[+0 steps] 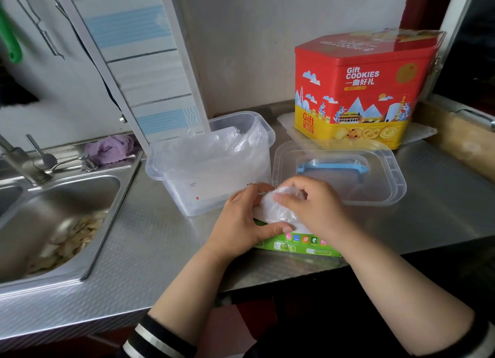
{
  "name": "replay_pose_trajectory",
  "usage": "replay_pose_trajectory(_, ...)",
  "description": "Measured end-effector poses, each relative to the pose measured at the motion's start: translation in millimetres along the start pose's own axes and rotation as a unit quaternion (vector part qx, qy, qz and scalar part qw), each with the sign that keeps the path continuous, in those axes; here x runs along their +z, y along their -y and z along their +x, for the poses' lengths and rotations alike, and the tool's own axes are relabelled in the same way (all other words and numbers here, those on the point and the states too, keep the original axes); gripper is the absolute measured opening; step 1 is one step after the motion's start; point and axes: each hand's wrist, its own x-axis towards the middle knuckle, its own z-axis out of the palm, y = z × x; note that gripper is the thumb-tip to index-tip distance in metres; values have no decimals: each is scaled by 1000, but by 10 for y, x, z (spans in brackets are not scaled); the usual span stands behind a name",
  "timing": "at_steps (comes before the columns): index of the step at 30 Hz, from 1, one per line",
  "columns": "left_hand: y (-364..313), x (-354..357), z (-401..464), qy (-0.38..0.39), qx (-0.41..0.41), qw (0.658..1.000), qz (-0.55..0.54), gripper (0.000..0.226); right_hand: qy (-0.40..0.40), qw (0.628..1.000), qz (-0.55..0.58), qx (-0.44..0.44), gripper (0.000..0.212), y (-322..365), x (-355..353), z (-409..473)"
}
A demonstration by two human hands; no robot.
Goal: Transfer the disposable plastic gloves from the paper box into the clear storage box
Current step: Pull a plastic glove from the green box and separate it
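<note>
both hands [273, 213] on gloves [278, 210]

Home kitchen: steel sink [67, 202] w/ tap [16, 159], steel counter [166, 250], cookie tin [359, 90].

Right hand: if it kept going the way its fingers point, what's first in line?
The right hand points left across the bunched plastic gloves it pinches; next it would likely meet the left hand, though depth is unclear.
</note>
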Motion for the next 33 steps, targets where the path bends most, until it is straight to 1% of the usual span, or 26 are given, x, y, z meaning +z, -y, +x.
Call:
replay_pose_trajectory(1,-18,-1,-1,-2,-5,1000,2,81,-20,996,81,5,16,31,8,-4)
replay_pose_trajectory(3,-15,5,10,-4,-16,1000,6,78,-54,964,257,37,12,80,3,6)
replay_pose_trajectory(5,-1,13,15,4,-20,1000,0,75,-76,936,341,52,9,92,-12,19)
replay_pose_trajectory(6,5,11,20,7,-16,1000,-2,75,-83,930,355,46,15,89,-11,32)
replay_pose_trajectory(9,9,24,27,13,1,1000,-4,75,-99,928,358,35,42,116,20,17)
replay_pose_trajectory(10,7,29,33,14,5,1000,-2,75,-105,928,354,40,43,135,19,17)
replay_pose_trajectory(11,-1,30,34,14,8,1000,-2,75,-110,930,345,53,40,169,2,21)
replay_pose_trajectory(13,0,30,34,14,12,1000,-2,75,-116,948,285,78,34,188,-79,59)
replay_pose_trajectory(15,0,29,17,12,12,1000,-4,71,-84,968,224,72,38,187,-191,68)
replay_pose_trajectory(17,-13,29,2,7,12,1000,-4,69,-45,980,185,51,37,162,-254,30)
replay_pose_trajectory(18,-16,26,2,5,10,1000,-3,69,-49,985,160,42,33,122,-255,16)
replay_pose_trajectory(20,-12,26,5,4,-1,1000,-7,64,-91,987,124,34,20,47,-245,9)
replay_pose_trajectory(21,-10,27,6,4,-5,1000,-9,60,-113,982,144,41,14,18,-235,6)
replay_pose_trajectory(22,-8,26,6,6,-9,1000,-12,58,-128,972,190,56,11,-2,-223,5)
replay_pose_trajectory(24,-5,27,7,9,-11,1000,-20,58,-139,939,296,109,9,2,-206,-3)
replay_pose_trajectory(26,-24,20,1,12,-9,999,-31,58,-151,906,365,150,11,-5,-201,-18)
replay_pose_trajectory(29,-51,13,-8,17,-10,998,-58,58,-170,880,406,176,13,-39,-229,-70)
replay_pose_trajectory(33,-43,8,-1,23,-6,998,-50,59,-204,851,454,171,13,-33,-263,-136)
